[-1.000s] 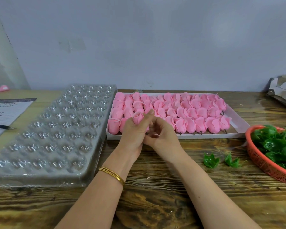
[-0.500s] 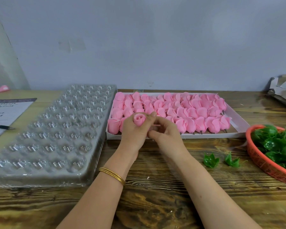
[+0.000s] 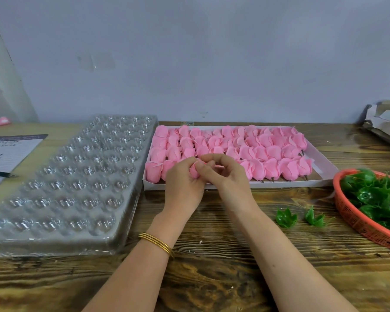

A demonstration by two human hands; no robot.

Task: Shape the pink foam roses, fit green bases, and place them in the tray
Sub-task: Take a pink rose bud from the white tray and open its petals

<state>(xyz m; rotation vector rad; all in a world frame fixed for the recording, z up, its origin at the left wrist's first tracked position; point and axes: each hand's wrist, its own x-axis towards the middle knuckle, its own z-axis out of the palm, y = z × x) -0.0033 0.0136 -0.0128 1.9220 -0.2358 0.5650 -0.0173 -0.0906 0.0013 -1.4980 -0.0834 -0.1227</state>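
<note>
Wooden counter point(image 3: 212, 278) carries the clear plastic tray point(image 3: 54, 246) at my left. My left hand point(image 3: 182, 188) grips one pink foam rose point(image 3: 195, 171); my right hand point(image 3: 227, 179) pinches its petals. Two loose green plastic bases point(image 3: 286, 218) lie to the right, nearer my right hand.

The left hand point(image 3: 182, 185) grips a pink foam rose point(image 3: 195, 171) above the surface point(image 3: 212, 278), and the right hand point(image 3: 229, 177) pinches its top. Just beyond the fingers point(image 3: 208, 157) lies a box of roses point(image 3: 279, 184). To their left is a clear tray point(image 3: 61, 167), and to their right two green bases point(image 3: 286, 218) and an orange basket point(image 3: 356, 218).
</note>
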